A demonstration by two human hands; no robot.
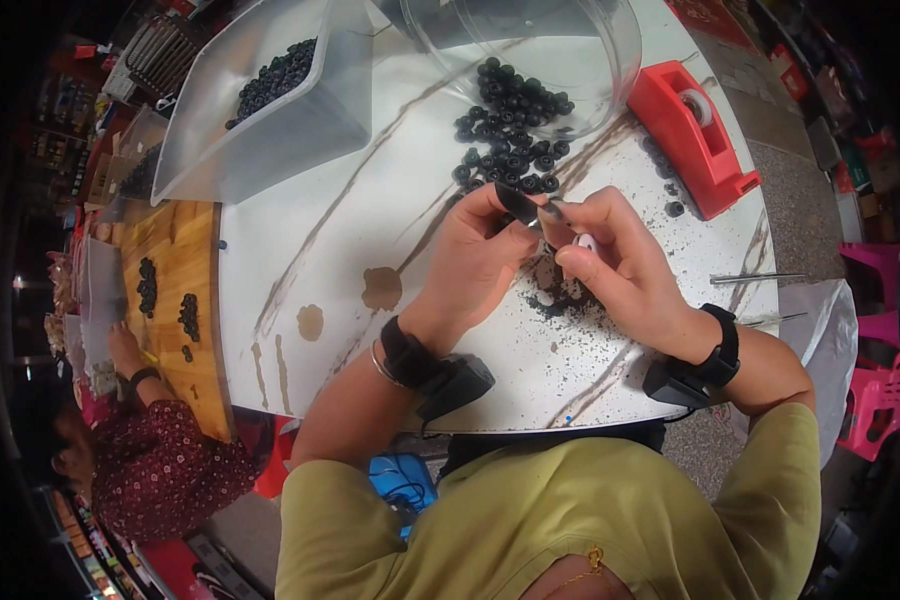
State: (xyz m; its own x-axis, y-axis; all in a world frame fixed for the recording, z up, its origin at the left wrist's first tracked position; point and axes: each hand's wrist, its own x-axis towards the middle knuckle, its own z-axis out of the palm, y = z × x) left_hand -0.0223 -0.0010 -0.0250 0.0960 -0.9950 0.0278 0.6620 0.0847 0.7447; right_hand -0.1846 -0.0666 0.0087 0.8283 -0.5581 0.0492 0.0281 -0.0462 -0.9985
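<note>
My left hand (475, 250) and my right hand (620, 245) meet over the white table, fingertips almost touching. Pinched in the left fingers is a small dark piece (515, 203), glossy and black; its exact kind is hard to make out. The right hand is closed round a small thing with a pale pinkish end (586, 242), mostly hidden by the fingers. Just beyond the hands lies a pile of small round black parts with holes (510, 150). Black crumbs and shavings (560, 300) are scattered on the table beneath the hands.
A translucent bin (280, 150) with more black parts stands far left, a clear round tub (600, 60) at the back. A red tape dispenser (690, 140) is on the right, near metal tweezers (760, 277). At a wooden table (185, 260), another person (170, 460) works on the left.
</note>
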